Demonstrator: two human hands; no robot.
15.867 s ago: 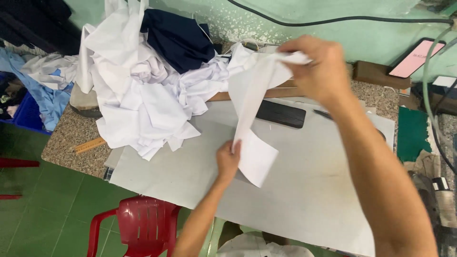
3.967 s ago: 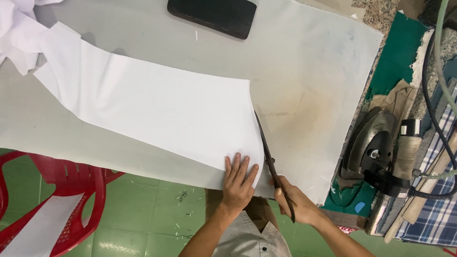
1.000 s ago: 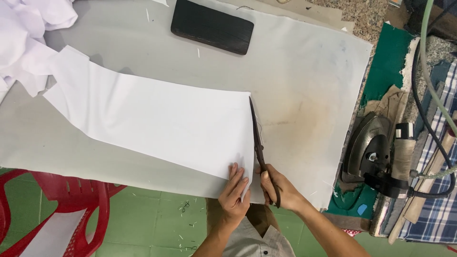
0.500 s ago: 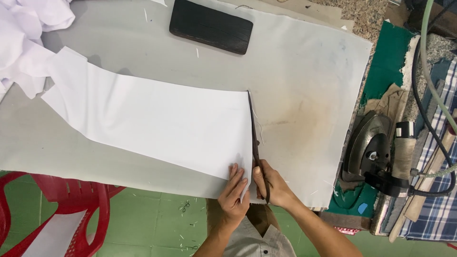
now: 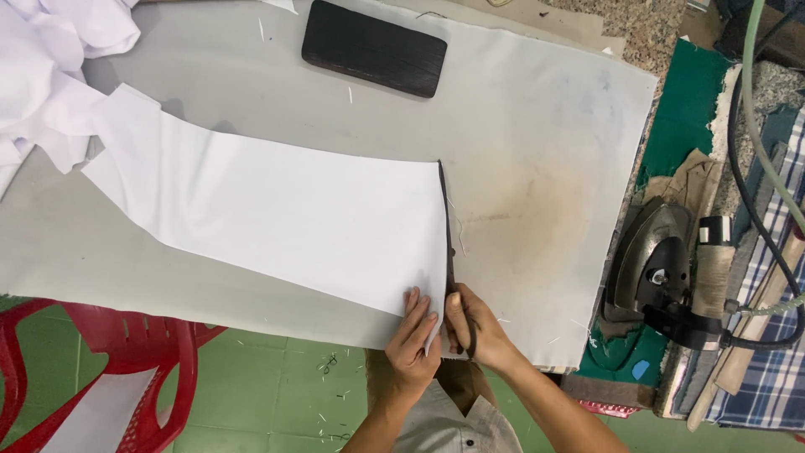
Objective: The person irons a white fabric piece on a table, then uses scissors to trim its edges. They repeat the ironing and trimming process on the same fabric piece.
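A long white fabric piece [image 5: 277,214] lies flat on the grey cloth-covered table [image 5: 537,168]. My left hand [image 5: 412,340] presses flat on the fabric's near right corner. My right hand [image 5: 476,329] grips the handles of dark scissors [image 5: 448,243], whose blades lie closed along the fabric's right edge, pointing away from me.
A black rectangular block [image 5: 374,48] rests at the table's far side. A heap of white garments [image 5: 50,75] sits at the far left. A dark clothes iron [image 5: 662,273] with a cord stands to the right, beside plaid cloth [image 5: 776,369]. A red plastic chair [image 5: 117,377] is below left.
The scissors have closed along the fabric's right edge and my right hand has shifted left, closer to my left hand, which stays on the corner.
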